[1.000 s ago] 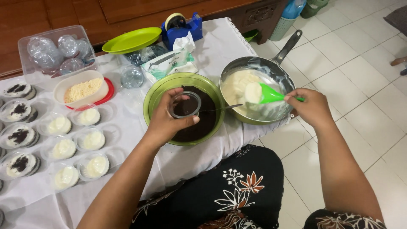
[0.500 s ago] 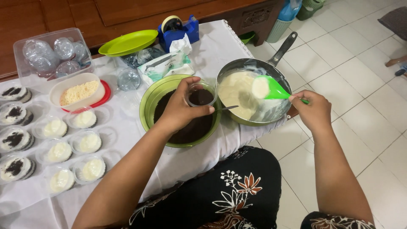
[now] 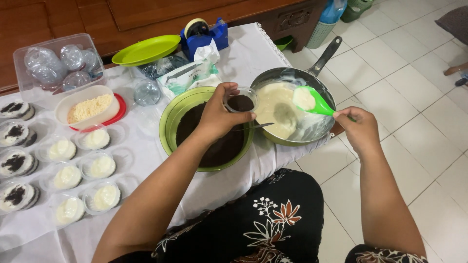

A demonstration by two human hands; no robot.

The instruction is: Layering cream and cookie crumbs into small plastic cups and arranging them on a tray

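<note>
item: one moment at our table (image 3: 146, 229), white cloth over it.

left hand (image 3: 219, 114): clamped round a small clear cup (image 3: 240, 100) with a dark crumb layer in its bottom. a second ago we held this cup low over the middle of the green bowl (image 3: 168, 122) of dark crumbs; half a second ago it was lifting; now it sits above the bowl's far rim, just beside the pan, tilted a little toward it.

right hand (image 3: 361, 127): closed on the handle of a green spoon (image 3: 316, 100). the spoon carries a lump of pale cream, raised clear of the cream in the grey pan (image 3: 292, 78). it has drifted a little toward the cup, yet cup and spoon are not touching.

reading of the change: we judge the crumb stage for this cup done and the cream stage about to start, since the cup has come to the pan and the spoon is loaded.

beyond the left hand, outward: cups of cream only (image 3: 80, 178), then cups topped with dark crumbs (image 3: 15, 134) at the cloth's edge.

ahead of the left hand: tub of yellow shreds (image 3: 87, 108), box of clear lids (image 3: 53, 63), lime plate (image 3: 146, 48), blue tape dispenser (image 3: 202, 34).

under the cup: a thin utensil (image 3: 253, 127) across the bowl and pan rims; kind unclear.
</note>
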